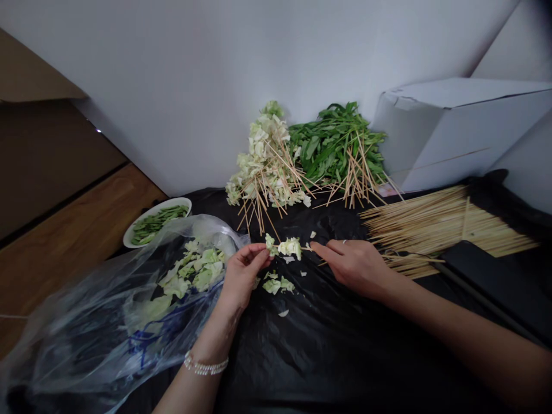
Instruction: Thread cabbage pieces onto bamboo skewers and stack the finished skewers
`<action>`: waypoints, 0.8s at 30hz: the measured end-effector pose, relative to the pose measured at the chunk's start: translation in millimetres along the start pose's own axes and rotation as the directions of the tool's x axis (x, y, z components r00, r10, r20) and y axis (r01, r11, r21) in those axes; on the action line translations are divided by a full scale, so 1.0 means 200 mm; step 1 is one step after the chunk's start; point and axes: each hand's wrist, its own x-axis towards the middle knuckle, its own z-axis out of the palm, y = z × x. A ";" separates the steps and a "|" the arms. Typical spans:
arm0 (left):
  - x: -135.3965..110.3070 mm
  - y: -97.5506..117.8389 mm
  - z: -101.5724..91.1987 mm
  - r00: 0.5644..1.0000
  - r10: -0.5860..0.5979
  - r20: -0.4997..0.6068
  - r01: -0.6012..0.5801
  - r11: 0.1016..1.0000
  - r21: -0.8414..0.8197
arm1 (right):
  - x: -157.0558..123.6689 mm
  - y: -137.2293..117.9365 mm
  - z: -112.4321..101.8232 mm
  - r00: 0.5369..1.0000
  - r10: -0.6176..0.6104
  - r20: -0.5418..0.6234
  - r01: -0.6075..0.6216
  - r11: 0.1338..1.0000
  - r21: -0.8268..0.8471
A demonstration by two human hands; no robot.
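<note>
My left hand pinches a pale cabbage piece at the tip of a thin bamboo skewer. My right hand grips that skewer by its other end, a ring showing on one finger. More cabbage pieces are threaded on the skewer between my hands. Loose cabbage bits lie on the black plastic sheet just below. A clear plastic bag with cut cabbage lies open beside my left hand.
Against the wall lean finished cabbage skewers and skewers of leafy greens. A pile of bare bamboo skewers lies to the right. A white bowl of green vegetables stands at the left; a white box at the back right.
</note>
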 end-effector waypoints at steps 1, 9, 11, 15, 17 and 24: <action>0.00 0.00 0.00 1.000 0.013 -0.006 -0.012 1.000 0.016 | 0.00 0.00 0.00 1.000 0.001 0.001 -0.001 1.000 -0.002; -0.01 0.02 0.01 0.999 0.044 -0.033 -0.042 0.997 0.061 | -0.01 0.00 0.00 1.000 0.000 0.009 0.000 1.000 0.004; -0.01 0.02 0.02 0.998 0.058 -0.029 -0.056 0.995 0.077 | -0.01 0.00 0.01 1.000 0.000 0.004 0.000 1.000 0.008; -0.01 0.02 0.02 0.993 0.115 -0.029 -0.110 0.985 0.133 | -0.01 0.00 0.01 1.000 -0.006 0.016 0.006 1.000 0.005; 0.00 0.02 0.02 0.990 0.140 -0.026 -0.134 0.978 0.161 | -0.01 0.00 0.01 1.000 -0.005 0.021 0.005 1.000 0.006; -0.01 0.00 0.02 0.985 0.168 0.036 -0.172 0.963 0.206 | -0.01 -0.02 0.01 0.998 -0.005 0.069 0.004 1.000 0.011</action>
